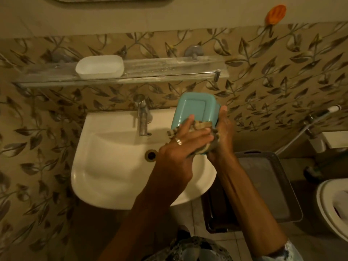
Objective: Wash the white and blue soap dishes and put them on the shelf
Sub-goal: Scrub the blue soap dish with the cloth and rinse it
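Observation:
The blue soap dish (pixel 194 108) is held upside down and tilted above the right rim of the white sink (pixel 113 166). My right hand (pixel 222 132) grips its right side, thumb along the edge. My left hand (pixel 180 146), wearing a ring, lies across the dish's near end with fingers stretched out, pressing a patterned cloth (pixel 201 125) against it. The white soap dish (pixel 99 66) stands on the left part of the glass shelf (pixel 169 72) above the sink.
A chrome tap (pixel 142 117) stands at the back of the sink, with the drain (pixel 150 155) below it. An orange holder (pixel 275 14) hangs on the wall at upper right. A grey bin (pixel 263 185) and a toilet (pixel 333 204) stand to the right.

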A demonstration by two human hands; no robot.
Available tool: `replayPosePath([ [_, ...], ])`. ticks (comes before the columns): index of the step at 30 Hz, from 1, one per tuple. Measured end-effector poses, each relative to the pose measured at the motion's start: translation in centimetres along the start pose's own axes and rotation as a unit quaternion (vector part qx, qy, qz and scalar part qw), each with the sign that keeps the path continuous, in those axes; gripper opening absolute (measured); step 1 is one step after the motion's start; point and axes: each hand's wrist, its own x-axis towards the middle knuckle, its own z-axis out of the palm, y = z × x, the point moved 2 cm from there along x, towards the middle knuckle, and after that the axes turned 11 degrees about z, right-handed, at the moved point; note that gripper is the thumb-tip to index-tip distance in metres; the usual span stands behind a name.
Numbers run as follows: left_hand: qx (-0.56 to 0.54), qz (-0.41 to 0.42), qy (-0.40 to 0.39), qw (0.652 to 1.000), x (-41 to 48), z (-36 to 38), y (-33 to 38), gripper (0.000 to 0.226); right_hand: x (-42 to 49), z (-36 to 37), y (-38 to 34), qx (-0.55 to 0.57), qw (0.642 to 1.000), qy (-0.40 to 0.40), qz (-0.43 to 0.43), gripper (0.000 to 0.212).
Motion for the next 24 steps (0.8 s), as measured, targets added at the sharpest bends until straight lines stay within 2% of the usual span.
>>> replayPosePath([
  [2, 0.006, -0.029, -0.003, 1.0, 2.4, 0.0, 0.1, 0.04, -0.4, 0.7, 0.5, -0.04, 0.998, -0.035, -0.022, 0.046],
  [4, 0.014, -0.072, 0.034, 0.997, 4.9, -0.7, -1.2, 0.042, -0.7, 1.2, 1.0, -0.065, 0.997, -0.03, -0.033, 0.038],
  [9, -0.03, -0.13, 0.09, 0.987, 5.3, -2.8, -5.6, 0.035, -1.2, 1.2, 1.0, -0.122, 0.989, -0.009, -0.078, 0.039],
  [12, -0.029, -0.085, 0.09, 0.992, 2.8, -1.9, -5.4, 0.028, -1.2, 1.4, 1.3, -0.158, 0.983, -0.007, -0.089, 0.038],
  [14, -0.014, -0.044, 0.046, 0.998, 1.5, -0.7, -4.8, 0.026, -1.0, 1.3, 1.3, -0.16, 0.984, -0.015, -0.079, 0.037],
  [19, 0.076, -0.011, -0.013, 0.997, -4.1, 2.1, -3.5, 0.026, -0.5, 1.0, 0.4, -0.061, 0.997, -0.04, -0.004, 0.032],
  [22, 0.071, -0.066, -0.021, 0.995, -8.5, 2.8, -4.5, 0.042, 0.0, 1.4, -1.1, -0.023, 1.0, -0.017, 0.002, 0.033],
  [24, 0.0, -0.179, 0.08, 0.981, -10.3, 2.1, -5.4, 0.038, 0.4, 1.8, -2.2, 0.004, 1.0, -0.019, 0.002, 0.034],
])
